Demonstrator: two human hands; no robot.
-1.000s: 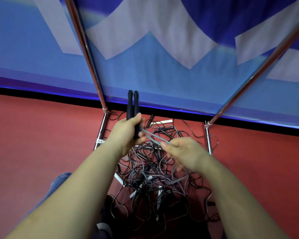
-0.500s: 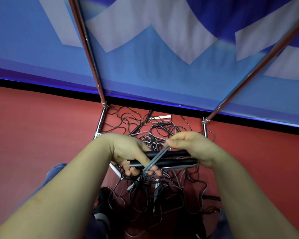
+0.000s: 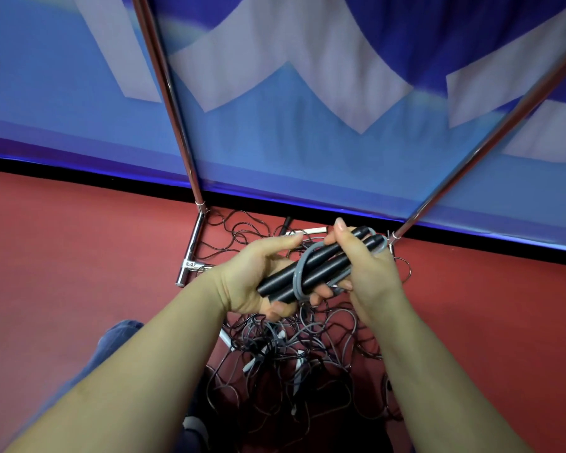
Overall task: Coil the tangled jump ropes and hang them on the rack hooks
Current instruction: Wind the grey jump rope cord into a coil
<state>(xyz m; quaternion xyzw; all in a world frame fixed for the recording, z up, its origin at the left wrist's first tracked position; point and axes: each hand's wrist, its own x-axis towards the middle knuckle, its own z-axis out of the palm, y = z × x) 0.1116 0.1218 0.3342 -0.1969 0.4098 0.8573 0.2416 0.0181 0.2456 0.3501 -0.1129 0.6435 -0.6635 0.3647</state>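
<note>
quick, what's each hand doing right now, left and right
Left hand: holds the lower ends of the two black jump rope handles.
Right hand: fingers curled round the handles' upper part and the grey rope wound round them.

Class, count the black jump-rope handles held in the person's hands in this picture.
2. The upper black handle and the lower black handle lie side by side, gripped by the left hand and right hand. More handles may lie hidden in the rope tangle below.

My left hand (image 3: 252, 276) cradles two black handles (image 3: 311, 269) side by side; my right hand (image 3: 366, 266) grips far end. Grey cord (image 3: 299, 273) loops round handles. Tangled ropes (image 3: 294, 354) on red floor (image 3: 79, 256) below, between chrome rack legs (image 3: 193, 243).
</note>
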